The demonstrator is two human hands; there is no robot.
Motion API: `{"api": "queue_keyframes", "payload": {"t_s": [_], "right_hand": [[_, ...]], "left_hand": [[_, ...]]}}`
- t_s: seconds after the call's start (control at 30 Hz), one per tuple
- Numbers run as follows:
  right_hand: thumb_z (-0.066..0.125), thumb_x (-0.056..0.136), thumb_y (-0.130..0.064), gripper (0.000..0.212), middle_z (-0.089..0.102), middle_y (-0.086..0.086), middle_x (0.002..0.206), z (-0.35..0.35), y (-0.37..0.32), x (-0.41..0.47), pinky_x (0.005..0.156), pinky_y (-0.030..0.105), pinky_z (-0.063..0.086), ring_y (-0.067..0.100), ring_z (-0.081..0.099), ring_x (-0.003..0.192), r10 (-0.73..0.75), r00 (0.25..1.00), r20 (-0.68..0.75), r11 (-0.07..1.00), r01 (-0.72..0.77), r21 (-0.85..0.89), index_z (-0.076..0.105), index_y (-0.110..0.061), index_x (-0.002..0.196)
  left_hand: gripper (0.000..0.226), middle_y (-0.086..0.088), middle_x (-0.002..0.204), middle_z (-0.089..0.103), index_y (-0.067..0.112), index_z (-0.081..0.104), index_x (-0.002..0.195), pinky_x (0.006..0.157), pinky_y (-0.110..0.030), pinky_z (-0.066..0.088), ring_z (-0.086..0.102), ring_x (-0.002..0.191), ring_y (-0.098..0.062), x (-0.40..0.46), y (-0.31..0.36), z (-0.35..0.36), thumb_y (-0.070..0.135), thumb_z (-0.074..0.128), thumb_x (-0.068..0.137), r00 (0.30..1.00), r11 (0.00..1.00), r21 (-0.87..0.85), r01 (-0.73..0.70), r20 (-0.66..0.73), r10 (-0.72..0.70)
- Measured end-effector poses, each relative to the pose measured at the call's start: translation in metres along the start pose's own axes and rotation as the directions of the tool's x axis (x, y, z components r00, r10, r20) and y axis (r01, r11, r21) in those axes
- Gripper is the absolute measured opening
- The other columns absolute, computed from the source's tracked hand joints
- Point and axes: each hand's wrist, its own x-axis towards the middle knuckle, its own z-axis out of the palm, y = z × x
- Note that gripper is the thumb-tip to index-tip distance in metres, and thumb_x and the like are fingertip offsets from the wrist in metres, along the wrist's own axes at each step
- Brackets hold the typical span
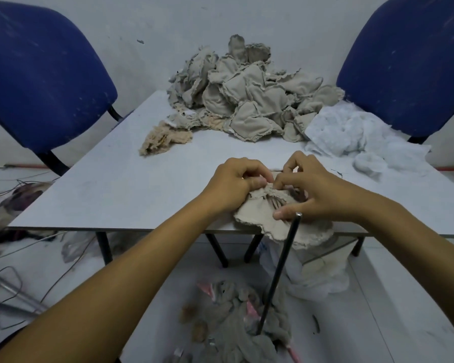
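Two hands work one beige fabric piece (257, 216) at the near edge of the table (116, 184). I read the left hand (236, 184) as curled, with thumb and forefinger pinching the gathered upper seam of the piece. I read the right hand (317, 189) as pinching the same seam from the opposite side with its fingertips, thumb pressed on the cloth lower down. The piece lies partly on the tabletop, and its frayed lower edge hangs over the rim. A dark metal rod (281, 271) stands tilted out of a heap of grey and pink fabric (236, 310) on the floor. Its top end sits just beside the right thumb; I cannot tell whether they touch. At the far end of the table lies a pile of beige fabric pieces (247, 95), with white stuffing fibre (351, 132) to its right.
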Motion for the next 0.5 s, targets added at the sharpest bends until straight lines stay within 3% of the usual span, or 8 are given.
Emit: {"api": "queue_keyframes", "payload": {"t_s": [0.07, 0.2, 0.27, 0.37, 0.5], "right_hand": [[0.073, 0.072, -0.059, 0.029, 0.043, -0.009, 0.106, 0.002, 0.002, 0.000, 0.076, 0.016, 0.036, 0.003, 0.041, 0.095, 0.012, 1.000, -0.011, 0.994, -0.010, 0.109, 0.064, -0.037, 0.089], [0.074, 0.086, -0.031, 0.024, 0.051, -0.006, 0.071, 0.012, 0.004, 0.004, 0.061, 0.023, 0.030, 0.005, 0.044, 0.064, 0.071, 0.956, -0.283, 0.961, 0.011, 0.277, 0.060, -0.020, 0.069], [0.074, 0.086, -0.032, 0.023, 0.058, -0.003, 0.067, 0.015, 0.001, 0.005, 0.060, 0.021, 0.034, 0.003, 0.045, 0.061, 0.112, 0.948, -0.298, 0.927, 0.009, 0.376, 0.067, -0.018, 0.070], [0.067, 0.088, -0.036, 0.020, 0.063, -0.006, 0.068, 0.010, -0.003, 0.001, 0.061, 0.014, 0.037, 0.002, 0.048, 0.064, 0.069, 0.982, -0.175, 0.825, 0.042, 0.563, 0.074, -0.017, 0.082], [0.076, 0.082, -0.031, 0.021, 0.048, -0.010, 0.079, -0.007, -0.002, -0.007, 0.063, 0.010, 0.036, 0.001, 0.044, 0.070, -0.110, 0.984, 0.139, 0.824, 0.012, 0.566, 0.069, -0.016, 0.094]], "left_hand": [[0.028, -0.001, 0.088, 0.063, 0.033, 0.070, 0.080, 0.074, -0.023, 0.040, 0.054, 0.078, -0.005, 0.001, 0.003, 0.002, 0.009, 0.065, 0.092, 0.998, 0.997, 0.077, -0.003, 0.058, -0.002], [0.012, -0.005, 0.096, 0.053, 0.033, 0.067, 0.092, 0.067, -0.012, 0.037, 0.052, 0.077, -0.002, -0.002, 0.008, -0.002, 0.044, 0.064, 0.091, 0.964, 0.997, 0.056, 0.051, 0.260, -0.064], [0.018, -0.004, 0.092, 0.050, 0.021, 0.067, 0.097, 0.062, -0.008, 0.036, 0.050, 0.073, -0.005, -0.003, 0.009, -0.005, 0.036, 0.073, 0.088, 0.950, 0.996, 0.079, 0.052, 0.305, -0.074], [0.015, -0.004, 0.078, 0.045, -0.003, 0.067, 0.088, 0.060, -0.020, 0.036, 0.044, 0.064, -0.006, -0.002, 0.009, -0.005, 0.010, 0.073, 0.088, 0.969, 0.998, 0.056, 0.031, 0.242, -0.044], [0.018, 0.002, 0.083, 0.047, 0.005, 0.068, 0.081, 0.063, -0.009, 0.040, 0.050, 0.066, 0.003, -0.001, 0.008, -0.008, 0.008, 0.060, 0.096, 0.986, 0.994, -0.048, 0.095, 0.140, -0.087]]}}
